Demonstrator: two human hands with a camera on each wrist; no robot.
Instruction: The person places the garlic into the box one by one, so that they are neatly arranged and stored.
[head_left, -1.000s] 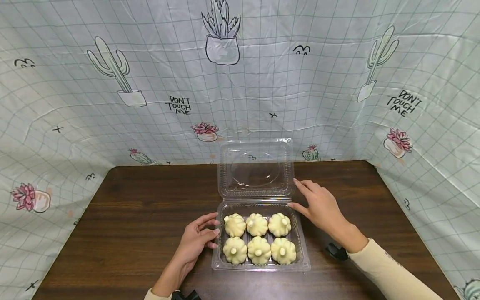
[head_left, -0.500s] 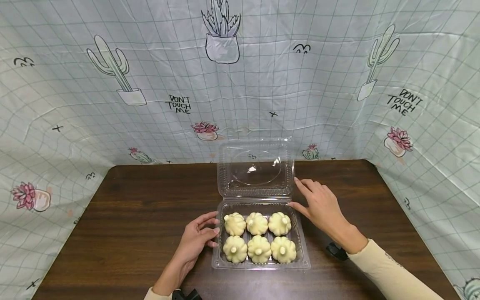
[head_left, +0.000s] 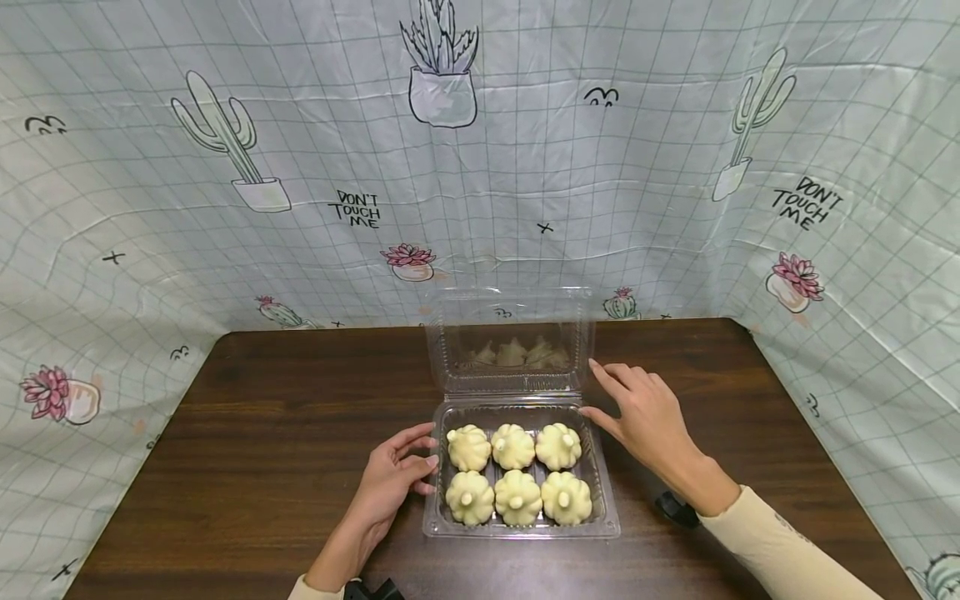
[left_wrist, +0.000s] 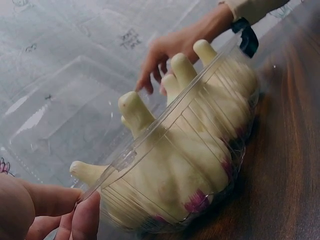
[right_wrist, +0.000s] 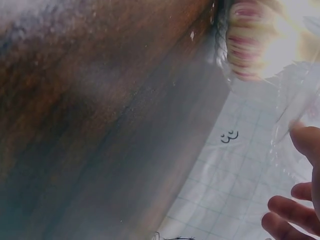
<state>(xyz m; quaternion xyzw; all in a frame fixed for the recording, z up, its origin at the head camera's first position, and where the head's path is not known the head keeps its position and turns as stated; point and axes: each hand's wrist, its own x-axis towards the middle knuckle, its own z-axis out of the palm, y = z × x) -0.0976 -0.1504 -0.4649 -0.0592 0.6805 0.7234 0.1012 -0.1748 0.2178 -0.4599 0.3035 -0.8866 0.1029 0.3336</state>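
In the head view a clear plastic clamshell box [head_left: 611,525] stands on the table, its hinged lid [head_left: 513,383] raised at the back. Several pale yellow garlic bulbs [head_left: 518,498] sit inside in two rows, stems up. Purple patches show low on the bulbs [left_wrist: 165,175] in the left wrist view. My left hand [head_left: 393,471] pinches the box's left rim between thumb and finger. At the box's right, my right hand [head_left: 645,412] reaches to the lid's side with straight fingers, its thumb by the base's back right corner. The right wrist view is partly washed out by glare.
The dark wooden table [head_left: 285,467] extends to both sides of the box. Behind and beside it hangs a white grid-patterned cloth [head_left: 510,167] with printed cacti. A black wrist strap [head_left: 677,508] sits at my right cuff.
The lid has tilted forward toward the base, and the bulbs' reflection now shows in it. My right hand has shifted very slightly; the left keeps its grip on the rim.
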